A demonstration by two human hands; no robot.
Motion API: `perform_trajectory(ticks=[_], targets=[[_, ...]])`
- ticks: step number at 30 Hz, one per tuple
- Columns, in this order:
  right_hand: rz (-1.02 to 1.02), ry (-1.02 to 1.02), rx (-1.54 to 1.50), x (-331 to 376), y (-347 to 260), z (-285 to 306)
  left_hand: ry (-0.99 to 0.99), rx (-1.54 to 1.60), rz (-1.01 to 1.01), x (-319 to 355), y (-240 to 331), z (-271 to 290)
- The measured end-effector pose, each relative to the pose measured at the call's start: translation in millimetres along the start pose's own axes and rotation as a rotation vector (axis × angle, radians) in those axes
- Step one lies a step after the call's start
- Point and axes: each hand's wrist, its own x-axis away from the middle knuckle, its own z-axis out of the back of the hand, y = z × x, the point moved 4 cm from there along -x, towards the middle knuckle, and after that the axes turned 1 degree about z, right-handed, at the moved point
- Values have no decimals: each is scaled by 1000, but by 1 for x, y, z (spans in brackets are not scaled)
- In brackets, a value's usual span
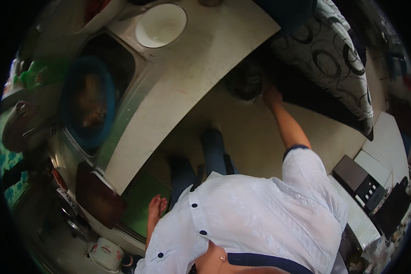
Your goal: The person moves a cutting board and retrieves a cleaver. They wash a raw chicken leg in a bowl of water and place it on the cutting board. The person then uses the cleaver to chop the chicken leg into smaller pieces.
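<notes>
Right hand [271, 96] reaches down to a dark bundle [245, 82] just left of it, under the counter [205, 55] edge; its grip cannot be made out. Left hand [156, 206] hangs open, holding nothing. The bundle is not yet lifted.

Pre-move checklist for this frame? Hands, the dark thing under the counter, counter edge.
1. Right hand reaches the dark object under the counter: ok, hand at its edge.
2. Grip on the dark object: cannot tell, fingers blurred.
3. Left hand free: ok, hangs open beside the body, holds nothing.
4. What the dark object is: cannot tell, too dim.
5. White bowl away from the counter edge: ok.
6. Blue basin seated in the sink: ok.
</notes>
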Motion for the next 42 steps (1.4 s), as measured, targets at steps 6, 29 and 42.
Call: perform_trajectory(ticks=[6, 29, 42], targets=[[-84, -97, -587, 118, 35, 143, -74, -2, -60, 31, 28, -11], [191, 325, -1050, 82, -197, 258, -111, 687, -313, 32, 5, 83], [121, 502, -814, 105, -205, 244, 27, 1100, -501, 21, -11, 216]])
